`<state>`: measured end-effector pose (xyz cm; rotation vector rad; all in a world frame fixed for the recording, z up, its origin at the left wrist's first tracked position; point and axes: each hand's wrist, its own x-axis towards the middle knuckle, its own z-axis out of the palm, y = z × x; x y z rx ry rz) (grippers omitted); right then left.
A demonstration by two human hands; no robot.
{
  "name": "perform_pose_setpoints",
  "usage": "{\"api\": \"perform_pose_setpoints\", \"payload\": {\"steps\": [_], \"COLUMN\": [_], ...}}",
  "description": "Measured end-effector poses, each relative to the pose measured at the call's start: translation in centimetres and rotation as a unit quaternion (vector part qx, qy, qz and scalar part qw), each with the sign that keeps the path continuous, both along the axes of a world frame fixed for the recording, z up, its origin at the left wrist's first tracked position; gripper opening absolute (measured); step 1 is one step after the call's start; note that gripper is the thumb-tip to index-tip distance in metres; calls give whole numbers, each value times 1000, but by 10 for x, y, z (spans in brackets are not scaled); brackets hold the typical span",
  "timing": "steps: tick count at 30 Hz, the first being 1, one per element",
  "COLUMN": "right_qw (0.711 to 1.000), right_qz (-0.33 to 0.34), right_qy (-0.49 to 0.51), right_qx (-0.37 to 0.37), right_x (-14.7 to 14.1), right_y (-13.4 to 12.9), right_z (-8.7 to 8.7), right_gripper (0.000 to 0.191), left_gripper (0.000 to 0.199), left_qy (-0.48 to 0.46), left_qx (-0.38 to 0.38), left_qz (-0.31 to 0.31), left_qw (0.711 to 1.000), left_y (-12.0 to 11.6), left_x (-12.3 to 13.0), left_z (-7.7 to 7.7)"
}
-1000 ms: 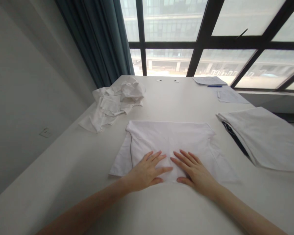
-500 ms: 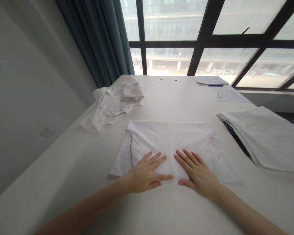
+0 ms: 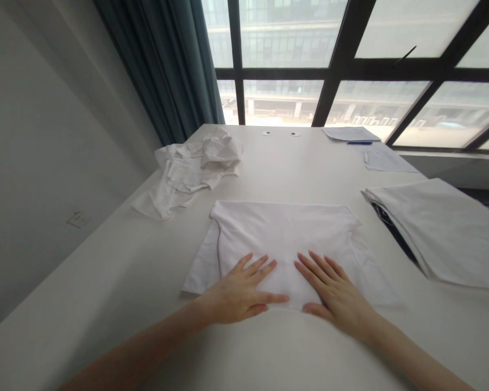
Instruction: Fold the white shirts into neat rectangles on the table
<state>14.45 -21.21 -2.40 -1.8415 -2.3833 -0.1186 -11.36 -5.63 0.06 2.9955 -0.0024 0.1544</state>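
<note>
In front of me a folded white garment (image 3: 285,228), probably a shirt, lies flat on the white table (image 3: 269,353). A sleeve-like flap sticks out on each of its sides. My left hand (image 3: 242,290) rests on the near middle of the cloth, palm down with fingers spread. To its right my right hand (image 3: 334,290) lies flat on the same cloth, fingers stretched out and thumb pointing inward. A narrow gap of cloth shows between the two hands. Neither hand grips anything. The fabric under the palms is hidden.
A crumpled white cloth heap (image 3: 195,168) lies at the back left. On the right is a folded white cloth (image 3: 444,233) with something dark inside its fold. Papers (image 3: 350,133) and a blue pen (image 3: 359,143) lie at the far right, near the window.
My right hand has slid slightly to the right over the cloth, widening the gap between the hands. The left hand has hardly moved, and the garment keeps its shape.
</note>
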Motion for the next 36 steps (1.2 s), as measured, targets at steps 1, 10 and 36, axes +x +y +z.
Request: {"api": "perform_pose_setpoints", "payload": {"steps": [1, 10, 36], "right_qw": [1000, 997, 990], "right_qz": [-1, -11, -137], "right_qy": [1, 65, 23], "right_qx": [-1, -49, -21], "right_x": [1, 9, 33], "right_y": [-2, -3, 46], "right_z": [0, 13, -2], "right_gripper": [85, 66, 57], "left_gripper": [52, 40, 71], "left_qy": [3, 20, 32], "left_qx": [-5, -121, 74], "left_qz": [-1, -17, 296], "left_qw": [1000, 992, 952], "left_y": [0, 8, 72], "left_x": [0, -8, -5], "left_z": [0, 11, -23]}}
